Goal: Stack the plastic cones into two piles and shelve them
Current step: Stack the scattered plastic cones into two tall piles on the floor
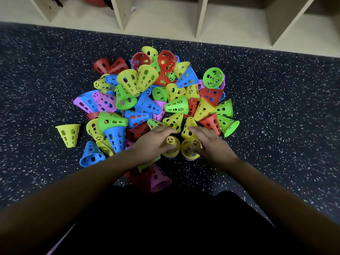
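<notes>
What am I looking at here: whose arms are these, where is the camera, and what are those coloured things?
No machine here: a head-worn camera looks down at a person's own arms. The left hand grips the left yellow cone, the right hand the right yellow cone. Beyond them a jumbled pile of holed plastic cones, red, blue, green, yellow and pink, lies on the dark speckled floor. A lone yellow cone sits apart at the left. Open shelf compartments run along the top.

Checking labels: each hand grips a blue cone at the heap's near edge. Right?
No: yellow, not blue. The head view shows the left hand gripping the left yellow cone, the right hand the right yellow cone, at the heap's near edge.
</notes>
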